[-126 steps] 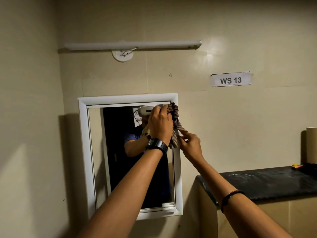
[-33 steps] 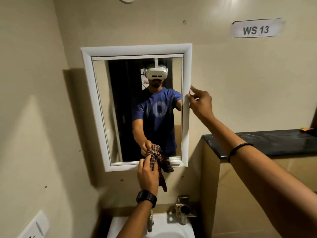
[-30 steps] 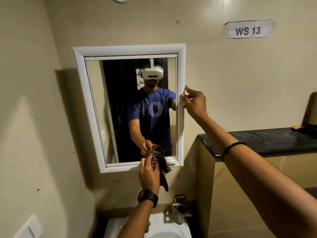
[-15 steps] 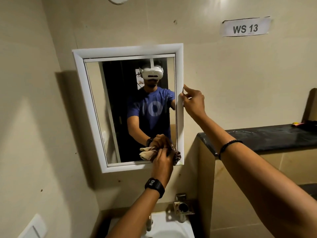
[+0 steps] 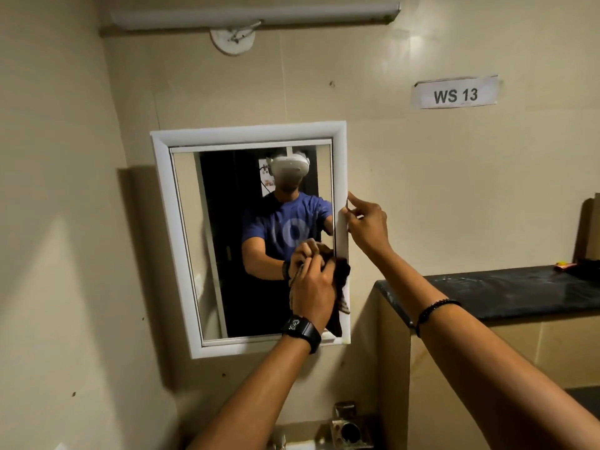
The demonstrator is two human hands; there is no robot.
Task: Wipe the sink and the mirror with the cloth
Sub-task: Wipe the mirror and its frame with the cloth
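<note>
A white-framed mirror (image 5: 168, 241) hangs on the beige wall. My left hand (image 5: 313, 287), with a black watch on its wrist, presses a bunched dark checked cloth (image 5: 339, 284) against the glass near the lower right side. My right hand (image 5: 367, 227) rests with its fingertips on the frame's right edge at mid height, holding nothing. Only a sliver of the white sink (image 5: 300, 445) shows at the bottom edge, below the mirror.
A metal tap fitting (image 5: 349, 428) sits on the wall above the sink. A black counter (image 5: 506, 292) on a beige cabinet stands to the right, with small items at its far end. A tube light (image 5: 253, 16) and a "WS 13" label (image 5: 455, 95) are above.
My left hand has carried the cloth from the mirror's bottom edge up along the right side of the glass. The right hand stays on the frame. The view has tilted upward.
</note>
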